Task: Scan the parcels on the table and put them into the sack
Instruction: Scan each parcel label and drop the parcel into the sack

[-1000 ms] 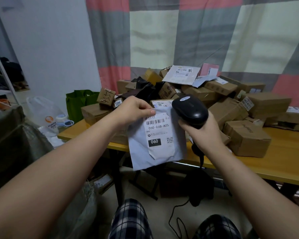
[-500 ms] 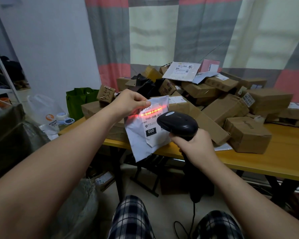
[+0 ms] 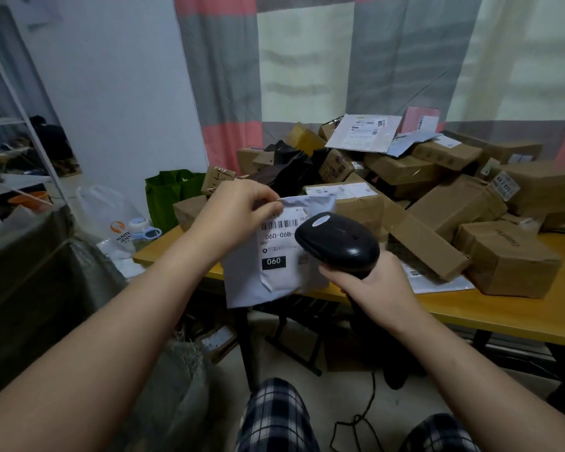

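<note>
My left hand (image 3: pixel 238 213) pinches the top edge of a pale grey mailer parcel (image 3: pixel 268 275), which hangs in front of the table's near edge with its barcode label marked "060" facing me. My right hand (image 3: pixel 369 282) grips the handle of a black barcode scanner (image 3: pixel 336 243), whose head covers the right part of the label. A heap of cardboard boxes (image 3: pixel 454 203) and flat mailers (image 3: pixel 362 132) fills the yellow wooden table (image 3: pixel 503 308). A grey-green sack (image 3: pixel 46 288) stands at my left, its mouth partly out of view.
A green bag (image 3: pixel 170 197) and a clear plastic bag (image 3: pixel 111 216) sit behind the table's left end. The scanner's cable (image 3: pixel 366 415) trails on the floor between my knees. A white shelf frame (image 3: pixel 20 119) stands at far left; a curtain hangs behind the table.
The red scan line on the barcode has gone out. The scanner has moved up and closer over the label's right side, and the mailer now hangs straighter from my left hand.
</note>
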A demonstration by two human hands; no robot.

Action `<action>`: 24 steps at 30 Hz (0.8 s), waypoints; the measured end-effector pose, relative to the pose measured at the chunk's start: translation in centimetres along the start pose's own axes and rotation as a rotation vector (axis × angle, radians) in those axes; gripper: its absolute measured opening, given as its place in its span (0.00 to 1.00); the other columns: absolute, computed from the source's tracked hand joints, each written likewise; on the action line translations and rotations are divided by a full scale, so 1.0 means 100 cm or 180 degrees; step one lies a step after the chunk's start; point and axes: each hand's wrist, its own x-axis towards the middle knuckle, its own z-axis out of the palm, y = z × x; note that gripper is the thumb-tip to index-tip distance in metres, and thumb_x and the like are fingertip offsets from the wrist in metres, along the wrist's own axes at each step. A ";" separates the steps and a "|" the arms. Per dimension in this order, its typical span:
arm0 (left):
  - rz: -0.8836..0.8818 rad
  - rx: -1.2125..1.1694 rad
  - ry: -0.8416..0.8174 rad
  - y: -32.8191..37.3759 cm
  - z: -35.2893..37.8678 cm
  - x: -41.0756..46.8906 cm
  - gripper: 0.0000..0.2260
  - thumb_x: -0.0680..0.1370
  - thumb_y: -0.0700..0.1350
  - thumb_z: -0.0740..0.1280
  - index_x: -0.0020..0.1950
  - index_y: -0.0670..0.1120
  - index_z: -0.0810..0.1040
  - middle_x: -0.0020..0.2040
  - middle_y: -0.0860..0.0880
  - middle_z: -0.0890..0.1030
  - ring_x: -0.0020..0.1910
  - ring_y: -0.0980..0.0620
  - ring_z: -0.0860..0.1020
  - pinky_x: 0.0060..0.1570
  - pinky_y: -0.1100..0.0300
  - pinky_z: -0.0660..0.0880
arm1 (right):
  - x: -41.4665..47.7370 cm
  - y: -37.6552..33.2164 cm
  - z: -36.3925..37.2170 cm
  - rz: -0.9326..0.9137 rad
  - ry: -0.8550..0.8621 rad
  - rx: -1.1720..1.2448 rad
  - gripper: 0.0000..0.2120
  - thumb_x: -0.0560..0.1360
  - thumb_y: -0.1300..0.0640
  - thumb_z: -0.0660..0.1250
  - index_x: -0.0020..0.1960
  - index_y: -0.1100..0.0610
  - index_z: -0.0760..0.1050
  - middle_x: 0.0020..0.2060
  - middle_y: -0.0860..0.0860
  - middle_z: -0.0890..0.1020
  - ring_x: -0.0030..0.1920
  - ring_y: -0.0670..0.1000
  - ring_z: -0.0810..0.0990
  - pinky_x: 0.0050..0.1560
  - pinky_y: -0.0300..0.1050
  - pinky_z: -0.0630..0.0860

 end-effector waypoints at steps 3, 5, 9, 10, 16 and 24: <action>-0.0089 0.0289 0.0211 -0.025 -0.011 -0.029 0.06 0.76 0.43 0.71 0.49 0.43 0.85 0.41 0.48 0.81 0.43 0.51 0.76 0.42 0.60 0.67 | 0.010 0.005 0.030 -0.0040 -0.0193 0.0114 0.16 0.68 0.56 0.77 0.51 0.43 0.78 0.46 0.37 0.82 0.49 0.33 0.79 0.46 0.28 0.73; -0.0247 0.0372 0.0263 -0.047 -0.018 -0.052 0.06 0.76 0.42 0.70 0.49 0.43 0.84 0.40 0.46 0.81 0.42 0.50 0.76 0.40 0.60 0.65 | 0.017 0.010 0.057 -0.0047 -0.0416 0.0220 0.17 0.68 0.56 0.77 0.52 0.42 0.77 0.48 0.36 0.82 0.50 0.33 0.79 0.48 0.28 0.73; -0.0645 0.0629 0.0277 -0.094 -0.030 -0.105 0.04 0.76 0.40 0.70 0.47 0.42 0.84 0.40 0.45 0.81 0.41 0.47 0.77 0.40 0.59 0.65 | 0.025 0.026 0.121 -0.0025 -0.0921 0.0285 0.21 0.67 0.56 0.78 0.59 0.51 0.79 0.52 0.41 0.82 0.55 0.35 0.78 0.55 0.30 0.72; -0.0803 0.0681 0.0287 -0.105 -0.033 -0.119 0.04 0.76 0.40 0.70 0.47 0.41 0.84 0.40 0.44 0.82 0.42 0.46 0.78 0.42 0.58 0.68 | 0.026 0.030 0.138 0.0001 -0.1069 0.0293 0.21 0.68 0.56 0.78 0.59 0.51 0.79 0.53 0.41 0.82 0.56 0.35 0.78 0.55 0.30 0.72; -0.1764 0.1242 0.0105 -0.168 -0.055 -0.211 0.06 0.77 0.42 0.68 0.49 0.43 0.83 0.41 0.45 0.79 0.44 0.44 0.78 0.41 0.58 0.66 | 0.013 0.059 0.228 0.0239 -0.1735 0.0157 0.20 0.67 0.54 0.78 0.55 0.43 0.75 0.47 0.34 0.79 0.48 0.26 0.75 0.48 0.21 0.69; -0.3064 0.1211 -0.0649 -0.243 -0.015 -0.301 0.10 0.80 0.43 0.62 0.51 0.40 0.81 0.49 0.41 0.79 0.49 0.41 0.78 0.47 0.51 0.73 | -0.017 0.096 0.303 0.0693 -0.2385 -0.0128 0.11 0.71 0.52 0.75 0.50 0.50 0.77 0.45 0.46 0.81 0.49 0.47 0.79 0.47 0.40 0.75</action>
